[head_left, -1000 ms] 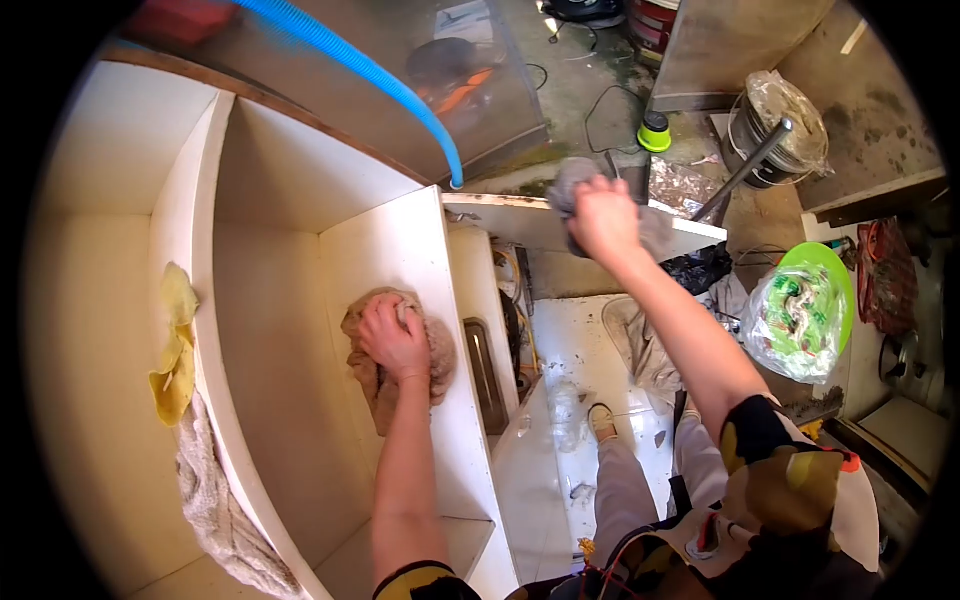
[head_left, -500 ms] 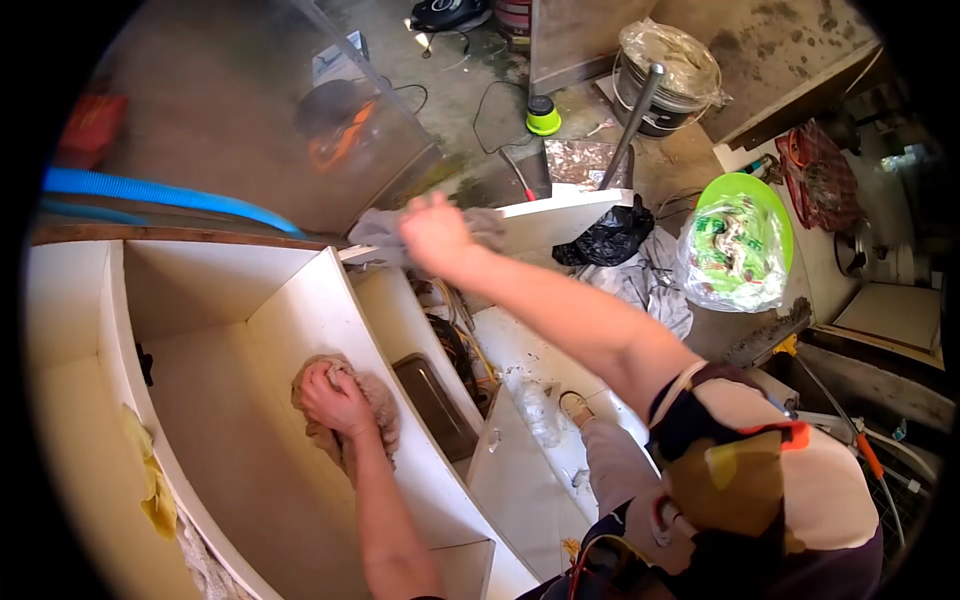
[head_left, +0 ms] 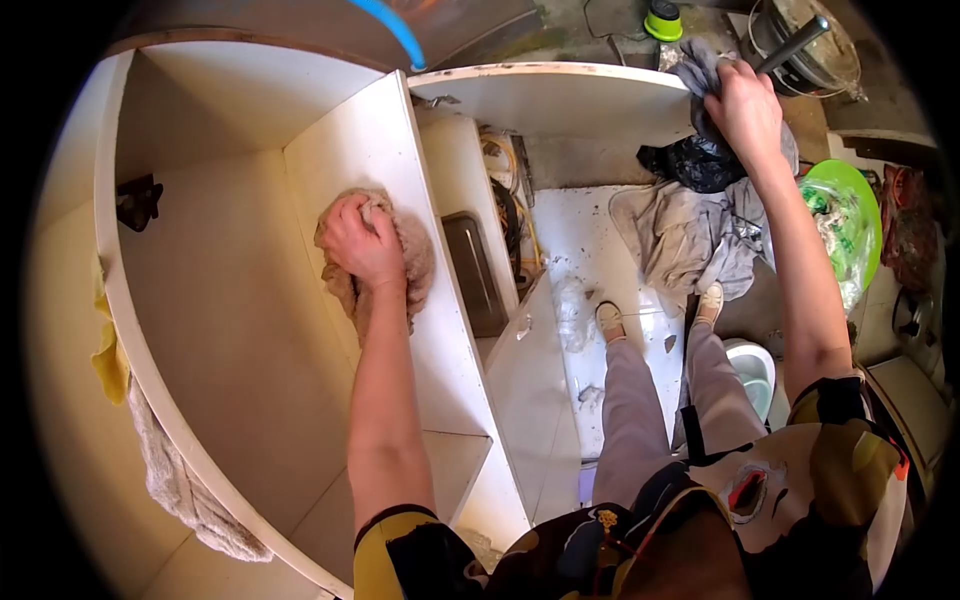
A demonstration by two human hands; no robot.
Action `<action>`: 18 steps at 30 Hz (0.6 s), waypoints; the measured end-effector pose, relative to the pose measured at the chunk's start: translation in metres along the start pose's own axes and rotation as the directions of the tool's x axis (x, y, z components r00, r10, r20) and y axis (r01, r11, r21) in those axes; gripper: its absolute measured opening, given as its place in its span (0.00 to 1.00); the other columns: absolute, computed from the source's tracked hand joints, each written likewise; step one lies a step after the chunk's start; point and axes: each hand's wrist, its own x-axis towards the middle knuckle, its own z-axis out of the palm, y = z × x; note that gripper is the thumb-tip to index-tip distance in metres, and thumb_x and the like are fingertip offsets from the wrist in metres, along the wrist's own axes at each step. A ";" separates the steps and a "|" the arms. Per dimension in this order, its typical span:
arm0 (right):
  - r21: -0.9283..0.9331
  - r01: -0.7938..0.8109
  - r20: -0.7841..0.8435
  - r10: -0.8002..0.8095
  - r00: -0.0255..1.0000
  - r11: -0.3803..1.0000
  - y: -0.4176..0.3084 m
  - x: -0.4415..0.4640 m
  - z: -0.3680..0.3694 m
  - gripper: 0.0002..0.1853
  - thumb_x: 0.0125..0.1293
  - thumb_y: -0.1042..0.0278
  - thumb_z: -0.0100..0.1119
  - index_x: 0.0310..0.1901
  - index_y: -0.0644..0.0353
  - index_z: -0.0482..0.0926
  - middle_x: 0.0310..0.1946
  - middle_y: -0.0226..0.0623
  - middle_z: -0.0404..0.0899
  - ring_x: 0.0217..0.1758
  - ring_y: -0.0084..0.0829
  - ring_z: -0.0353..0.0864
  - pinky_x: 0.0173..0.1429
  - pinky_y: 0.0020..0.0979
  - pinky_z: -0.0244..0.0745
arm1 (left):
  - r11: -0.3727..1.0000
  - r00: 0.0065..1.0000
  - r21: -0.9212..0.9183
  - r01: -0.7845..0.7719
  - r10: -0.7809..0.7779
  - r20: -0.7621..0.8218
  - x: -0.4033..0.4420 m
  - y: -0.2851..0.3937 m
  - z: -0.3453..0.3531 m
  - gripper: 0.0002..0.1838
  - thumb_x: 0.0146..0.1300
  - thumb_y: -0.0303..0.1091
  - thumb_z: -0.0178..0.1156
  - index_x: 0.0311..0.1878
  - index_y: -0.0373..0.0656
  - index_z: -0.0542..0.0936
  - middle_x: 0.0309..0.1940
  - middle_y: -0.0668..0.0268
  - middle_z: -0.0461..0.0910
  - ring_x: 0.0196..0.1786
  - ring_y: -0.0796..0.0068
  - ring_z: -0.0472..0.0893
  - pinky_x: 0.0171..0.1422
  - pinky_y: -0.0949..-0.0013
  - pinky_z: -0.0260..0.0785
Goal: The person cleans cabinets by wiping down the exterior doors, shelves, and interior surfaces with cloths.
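My left hand (head_left: 362, 240) presses a crumpled brown cloth (head_left: 415, 262) against the inner side panel of a white cabinet (head_left: 375, 135), its fingers curled into the fabric. At the upper right, my right hand (head_left: 748, 108) grips a grey cloth (head_left: 703, 85) at the far end of an opened white door (head_left: 570, 100). The grey cloth wraps over the door's end, and part of it is hidden behind the hand. A yellow cloth (head_left: 109, 362) and a beige towel (head_left: 180, 490) hang over the cabinet's left divider.
A grey cloth heap (head_left: 690, 235) and black plastic bag (head_left: 700, 163) lie below the door. Farther right are a green basin (head_left: 862, 215) and a bucket (head_left: 790, 60) with a metal pole (head_left: 800, 42). My feet stand on white flooring beside a plastic bottle (head_left: 572, 310).
My right hand has moved along the door from near its hinge side to its far end, with the grey cloth. My left hand stays on the brown cloth. The view has shifted.
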 end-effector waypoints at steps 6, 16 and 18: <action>0.068 0.100 0.120 -0.107 0.987 0.993 -0.128 0.054 0.030 0.16 0.50 0.64 0.63 0.42 0.58 0.78 0.41 0.43 0.78 0.44 0.45 0.78 0.50 0.40 0.73 | 1.000 1.000 -0.004 0.001 -0.001 0.005 0.003 0.005 -0.004 0.11 0.54 0.37 0.54 0.40 0.47 0.77 0.45 0.63 0.76 0.50 0.56 0.71 0.56 0.56 0.61; 0.343 0.296 -0.111 -0.275 0.955 0.891 -0.278 0.093 0.067 0.10 0.54 0.68 0.54 0.33 0.63 0.82 0.37 0.44 0.78 0.45 0.46 0.75 0.41 0.40 0.77 | 1.000 1.000 0.002 -0.029 0.029 0.008 0.002 -0.001 -0.001 0.12 0.53 0.39 0.54 0.40 0.47 0.77 0.47 0.62 0.75 0.47 0.54 0.72 0.50 0.53 0.62; 0.364 0.323 -0.125 -0.298 0.946 0.874 -0.281 0.097 0.065 0.11 0.54 0.68 0.55 0.34 0.63 0.82 0.39 0.45 0.78 0.47 0.46 0.74 0.42 0.41 0.77 | 1.000 1.000 0.018 -0.015 0.015 -0.006 0.001 0.001 -0.001 0.11 0.53 0.38 0.53 0.39 0.47 0.77 0.45 0.63 0.76 0.47 0.55 0.72 0.49 0.54 0.63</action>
